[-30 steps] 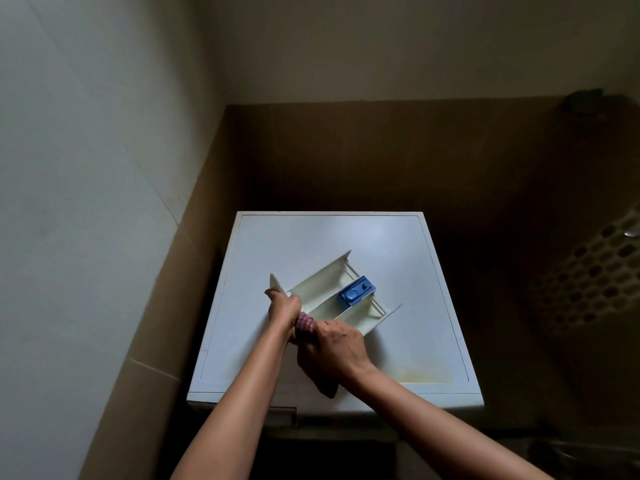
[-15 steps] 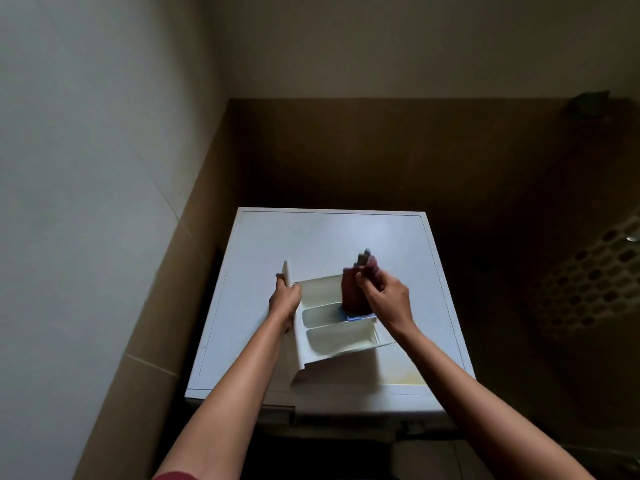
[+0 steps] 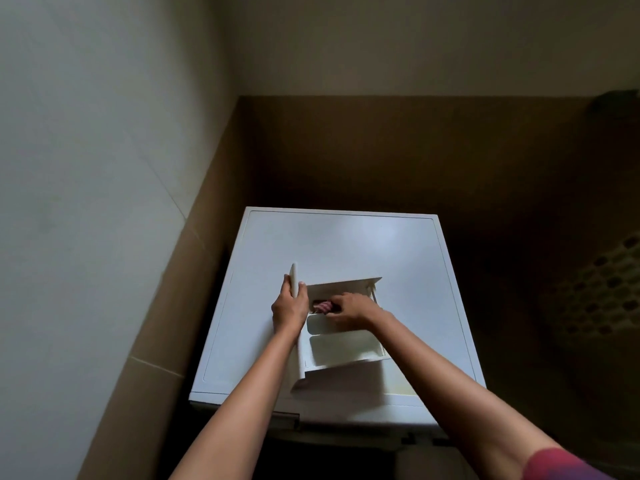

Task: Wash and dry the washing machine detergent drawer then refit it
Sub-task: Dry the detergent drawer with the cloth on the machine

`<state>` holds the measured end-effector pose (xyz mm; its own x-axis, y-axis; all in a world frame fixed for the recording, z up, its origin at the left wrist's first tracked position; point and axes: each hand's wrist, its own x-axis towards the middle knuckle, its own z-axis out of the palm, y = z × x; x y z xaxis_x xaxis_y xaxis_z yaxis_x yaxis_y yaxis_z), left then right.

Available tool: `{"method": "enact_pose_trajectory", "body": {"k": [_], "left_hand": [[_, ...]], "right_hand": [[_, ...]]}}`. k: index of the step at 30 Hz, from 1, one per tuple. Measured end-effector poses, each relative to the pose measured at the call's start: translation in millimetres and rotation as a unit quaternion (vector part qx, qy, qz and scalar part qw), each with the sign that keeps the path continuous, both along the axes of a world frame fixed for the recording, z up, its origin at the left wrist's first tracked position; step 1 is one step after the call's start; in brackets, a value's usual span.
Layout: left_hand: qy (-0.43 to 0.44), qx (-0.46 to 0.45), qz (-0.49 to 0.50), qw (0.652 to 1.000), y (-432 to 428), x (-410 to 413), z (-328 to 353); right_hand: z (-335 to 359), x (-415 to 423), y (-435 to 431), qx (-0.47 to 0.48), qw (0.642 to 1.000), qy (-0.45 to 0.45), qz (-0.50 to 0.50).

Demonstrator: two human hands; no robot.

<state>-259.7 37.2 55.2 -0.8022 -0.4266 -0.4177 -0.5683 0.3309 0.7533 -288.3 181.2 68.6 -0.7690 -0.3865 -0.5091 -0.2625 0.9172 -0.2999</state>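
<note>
On top of the white washing machine [image 3: 346, 244] lies the drawer [image 3: 343, 351]. The left hand [image 3: 289, 308] grips its front panel; the right hand [image 3: 349, 306] pinches a pink striped cloth [image 3: 322, 306] in the far compartment (partly hidden by fingers). Brown tiles [image 3: 381, 150] surround the machine, and a dim holed surface [image 3: 606, 289] shows at the right.

Pretty dim corner. Pale off-white wall [image 3: 86, 133] on the left, brown tile cladding [image 3: 346, 150] along the lower part of both walls, white flat-topped washing machine [image 3: 346, 244] shoved right into the corner. Dark honeycomb-pattern panel [image 3: 609, 289] off to the right, barely lit.
</note>
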Motion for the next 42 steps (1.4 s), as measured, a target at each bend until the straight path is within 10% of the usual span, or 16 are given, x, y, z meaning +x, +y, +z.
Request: {"method": "enact_pose_trajectory", "body": {"k": [20,30,36,42], "left_hand": [[0.027,-0.021,0.023,0.999,3.0,-2.8,-4.6],[0.026,-0.014,0.044,0.999,5.0,-3.6,-3.5],[0.033,-0.004,0.039,0.999,3.2,-2.3,-2.1],[0.032,0.0,0.039,0.999,2.1,-1.0,-5.7]], "right_hand": [[6.8,-18.9,0.0,0.111,0.986,-0.061,-0.109],[3.2,-13.2,-29.2,-0.051,0.994,-0.079,-0.063],[31.2,-17.5,16.2,-0.336,0.875,-0.175,-0.302],[25.4,9.2,23.1,-0.328,0.782,0.13,-0.513]]}}
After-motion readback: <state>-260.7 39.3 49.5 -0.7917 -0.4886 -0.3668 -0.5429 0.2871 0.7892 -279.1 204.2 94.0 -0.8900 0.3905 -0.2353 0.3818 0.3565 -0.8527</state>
